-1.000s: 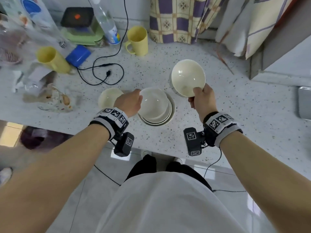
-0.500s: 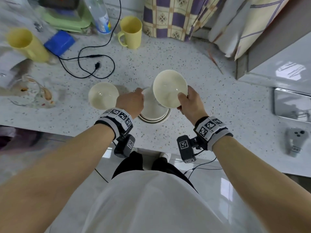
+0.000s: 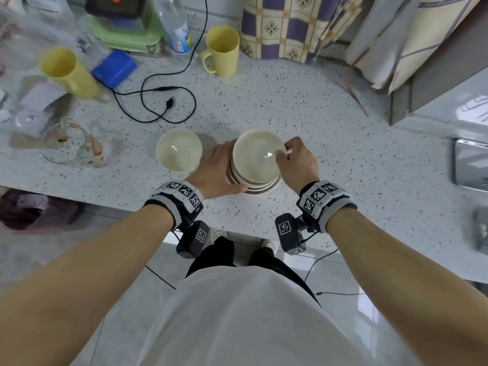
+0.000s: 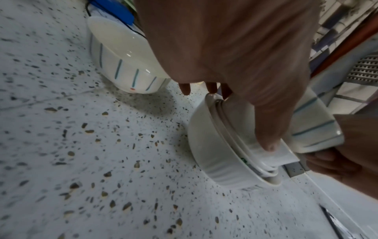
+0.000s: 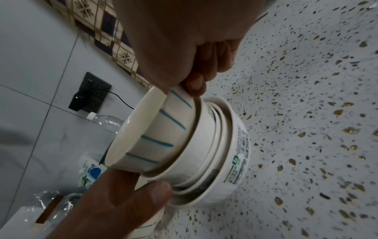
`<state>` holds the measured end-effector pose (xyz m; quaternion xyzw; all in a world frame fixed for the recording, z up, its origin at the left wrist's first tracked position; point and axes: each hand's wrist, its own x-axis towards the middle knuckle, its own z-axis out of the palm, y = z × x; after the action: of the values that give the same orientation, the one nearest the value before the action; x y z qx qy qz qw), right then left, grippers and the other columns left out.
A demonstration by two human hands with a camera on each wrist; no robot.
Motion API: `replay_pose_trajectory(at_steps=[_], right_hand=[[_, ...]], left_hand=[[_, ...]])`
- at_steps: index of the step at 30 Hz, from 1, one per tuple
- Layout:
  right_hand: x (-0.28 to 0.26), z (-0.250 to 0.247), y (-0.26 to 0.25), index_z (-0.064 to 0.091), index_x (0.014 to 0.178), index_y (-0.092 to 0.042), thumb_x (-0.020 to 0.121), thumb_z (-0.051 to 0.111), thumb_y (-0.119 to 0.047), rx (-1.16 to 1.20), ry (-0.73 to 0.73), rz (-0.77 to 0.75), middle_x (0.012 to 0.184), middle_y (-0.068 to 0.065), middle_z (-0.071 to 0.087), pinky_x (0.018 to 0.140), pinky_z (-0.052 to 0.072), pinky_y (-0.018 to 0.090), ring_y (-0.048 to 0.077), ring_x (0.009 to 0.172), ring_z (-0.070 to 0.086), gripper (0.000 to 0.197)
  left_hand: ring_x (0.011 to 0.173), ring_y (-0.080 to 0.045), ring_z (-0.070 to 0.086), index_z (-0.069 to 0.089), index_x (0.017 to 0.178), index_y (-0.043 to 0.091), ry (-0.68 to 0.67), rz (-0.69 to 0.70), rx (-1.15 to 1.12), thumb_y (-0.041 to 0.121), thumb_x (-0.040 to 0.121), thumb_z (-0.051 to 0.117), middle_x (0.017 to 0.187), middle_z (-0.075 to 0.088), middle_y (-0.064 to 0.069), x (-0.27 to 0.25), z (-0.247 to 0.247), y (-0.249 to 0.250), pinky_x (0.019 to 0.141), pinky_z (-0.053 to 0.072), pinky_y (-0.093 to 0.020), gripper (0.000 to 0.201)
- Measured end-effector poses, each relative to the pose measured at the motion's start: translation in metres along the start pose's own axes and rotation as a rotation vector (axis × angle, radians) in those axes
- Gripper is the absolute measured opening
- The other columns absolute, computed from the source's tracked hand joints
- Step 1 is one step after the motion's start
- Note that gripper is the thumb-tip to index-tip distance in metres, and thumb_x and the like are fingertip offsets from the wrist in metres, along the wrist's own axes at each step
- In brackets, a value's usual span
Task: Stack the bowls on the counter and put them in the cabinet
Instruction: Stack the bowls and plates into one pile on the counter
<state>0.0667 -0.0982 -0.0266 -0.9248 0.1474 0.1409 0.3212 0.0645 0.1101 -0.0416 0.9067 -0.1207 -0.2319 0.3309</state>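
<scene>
A stack of white bowls [image 3: 260, 184] stands on the speckled counter [image 3: 343, 167] near its front edge. The top bowl [image 3: 257, 154], white with blue stripes [image 5: 147, 137], sits nested in the stack [image 5: 225, 153]. My right hand [image 3: 284, 154] pinches its right rim, thumb inside. My left hand [image 3: 224, 165] wraps the stack's left side, thumb [image 4: 267, 129] against the nested bowls [image 4: 214, 153]. One more striped bowl [image 3: 179, 150] stands alone just left of the stack [image 4: 122, 64]. No cabinet shows.
Two yellow mugs [image 3: 221, 50] [image 3: 67, 72], a black cable [image 3: 158, 101], a plastic bottle [image 3: 175, 25], a blue box [image 3: 115, 67] and a glass jug [image 3: 71, 143] lie behind and to the left. A metal sink edge [image 3: 470, 165] is at the right.
My right hand carried the striped bowl left and down, and it now sits in the stack. My left hand stayed on the stack's side.
</scene>
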Motion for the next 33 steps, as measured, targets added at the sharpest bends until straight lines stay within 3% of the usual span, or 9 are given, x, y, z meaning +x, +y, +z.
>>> replay_pose_trajectory(at_steps=[5,11,16,21,24,29,33], right_hand=[[0.002,0.003,-0.001,0.051,0.117,-0.011,0.097,0.048,-0.03,-0.071,-0.005,0.004,0.088,0.007,0.062,0.074,0.054,0.04,0.032,0.087,0.065,0.028],[0.001,0.001,0.001,0.049,0.14,-0.024,0.097,0.045,-0.022,-0.066,-0.077,-0.055,0.12,0.011,0.067,0.082,0.048,0.036,0.032,0.106,0.063,0.043],[0.001,0.0,0.0,0.051,0.139,-0.026,0.097,0.045,-0.022,-0.071,-0.081,-0.064,0.11,0.012,0.069,0.081,0.049,0.036,0.033,0.102,0.063,0.043],[0.0,0.006,0.003,0.049,0.14,-0.025,0.098,0.044,-0.023,-0.117,-0.021,-0.1,0.112,0.013,0.07,0.081,0.05,0.038,0.035,0.101,0.065,0.043],[0.0,0.01,0.005,0.05,0.14,-0.023,0.099,0.044,-0.023,-0.137,0.004,-0.116,0.11,0.013,0.071,0.076,0.045,0.034,0.036,0.1,0.065,0.041],[0.004,0.01,0.006,0.05,0.138,-0.023,0.099,0.043,-0.026,-0.163,-0.006,-0.098,0.116,0.012,0.069,0.079,0.045,0.036,0.035,0.104,0.064,0.04],[0.003,0.01,0.006,0.05,0.138,-0.024,0.099,0.043,-0.027,-0.156,-0.011,-0.083,0.118,0.011,0.069,0.078,0.04,0.034,0.034,0.105,0.063,0.04]], left_hand=[[0.138,-0.029,0.033,0.03,0.148,0.03,0.03,-0.052,0.05,0.048,0.06,0.088,0.145,0.045,-0.001,0.01,0.003,0.001,0.111,0.027,-0.049,0.106],[0.137,-0.026,0.032,0.031,0.146,0.031,0.069,-0.037,0.044,0.046,0.058,0.088,0.143,0.046,0.002,0.014,0.012,-0.009,0.109,0.023,-0.048,0.106],[0.136,-0.023,0.031,0.033,0.145,0.025,0.124,-0.045,0.045,0.04,0.055,0.092,0.14,0.046,0.0,0.014,0.02,-0.012,0.11,0.022,-0.046,0.109],[0.137,-0.023,0.028,0.033,0.145,0.025,0.166,-0.052,0.023,0.039,0.056,0.092,0.141,0.043,-0.002,0.012,0.025,-0.013,0.111,0.021,-0.045,0.107],[0.138,-0.024,0.027,0.03,0.147,0.024,0.162,-0.038,0.056,0.043,0.058,0.089,0.143,0.041,0.0,0.01,0.025,-0.015,0.111,0.021,-0.046,0.108],[0.144,-0.025,0.021,0.021,0.154,0.024,0.125,-0.068,0.123,0.052,0.062,0.085,0.154,0.032,0.0,0.011,0.028,-0.018,0.115,0.021,-0.05,0.116],[0.146,-0.026,0.017,0.016,0.156,0.025,0.073,-0.048,0.132,0.051,0.069,0.081,0.157,0.025,0.0,0.008,0.023,-0.018,0.116,0.018,-0.051,0.111]])
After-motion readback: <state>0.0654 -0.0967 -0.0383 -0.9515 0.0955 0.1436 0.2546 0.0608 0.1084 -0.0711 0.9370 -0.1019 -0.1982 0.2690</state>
